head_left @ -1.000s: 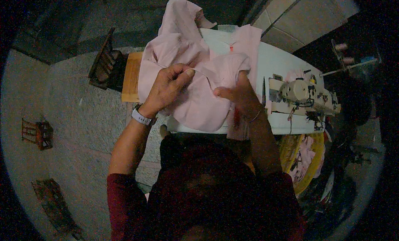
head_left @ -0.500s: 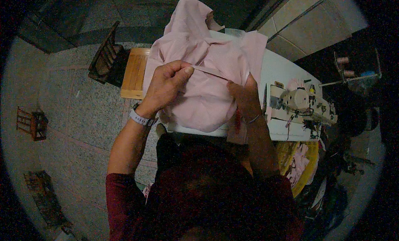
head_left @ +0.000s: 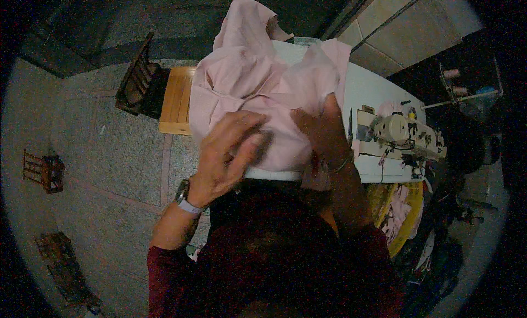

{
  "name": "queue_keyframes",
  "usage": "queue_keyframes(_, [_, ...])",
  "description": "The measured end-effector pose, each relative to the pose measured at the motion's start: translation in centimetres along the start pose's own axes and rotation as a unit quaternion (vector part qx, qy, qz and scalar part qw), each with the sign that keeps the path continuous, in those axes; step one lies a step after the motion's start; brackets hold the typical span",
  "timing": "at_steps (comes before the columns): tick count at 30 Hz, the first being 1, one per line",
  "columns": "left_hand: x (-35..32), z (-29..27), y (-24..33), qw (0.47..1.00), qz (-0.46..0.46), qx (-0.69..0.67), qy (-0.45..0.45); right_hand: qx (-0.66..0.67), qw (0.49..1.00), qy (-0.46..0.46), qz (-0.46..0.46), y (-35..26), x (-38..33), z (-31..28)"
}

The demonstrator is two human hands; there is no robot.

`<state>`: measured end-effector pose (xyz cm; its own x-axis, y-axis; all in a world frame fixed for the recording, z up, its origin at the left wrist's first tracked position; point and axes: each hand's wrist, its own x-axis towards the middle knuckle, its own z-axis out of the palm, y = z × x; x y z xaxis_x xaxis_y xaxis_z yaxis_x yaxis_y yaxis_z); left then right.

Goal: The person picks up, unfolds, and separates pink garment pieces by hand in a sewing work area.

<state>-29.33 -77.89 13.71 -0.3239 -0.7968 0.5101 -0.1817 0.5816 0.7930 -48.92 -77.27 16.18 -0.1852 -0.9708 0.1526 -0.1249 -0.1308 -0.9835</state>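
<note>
A large piece of pale pink fabric lies in loose folds over the white table, its far end hanging past the back edge. My left hand, a watch on its wrist, is over the fabric's near left part, fingers apart and slightly blurred, with nothing seen in them. At the right side my right hand grips the same fabric, which bunches and blurs just beyond the thumb. Its lower fingers are in shadow.
Right of the fabric stands a white sewing machine, with thread spools on a stand behind it. A yellow basket of pink scraps sits below the table. At the left are a wooden bench and a dark chair.
My left hand has let go of the fabric edge stretched between both hands and drawn back toward me. That edge has slackened, and the cloth by my right hand has shifted.
</note>
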Motion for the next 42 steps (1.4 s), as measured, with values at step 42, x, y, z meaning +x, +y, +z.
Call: queue_keyframes(42, [-9.0,-0.1,-7.8,0.745,-0.408,-0.518,0.101,-0.386,0.811,-0.35,-0.265,0.5,-4.7,10.5])
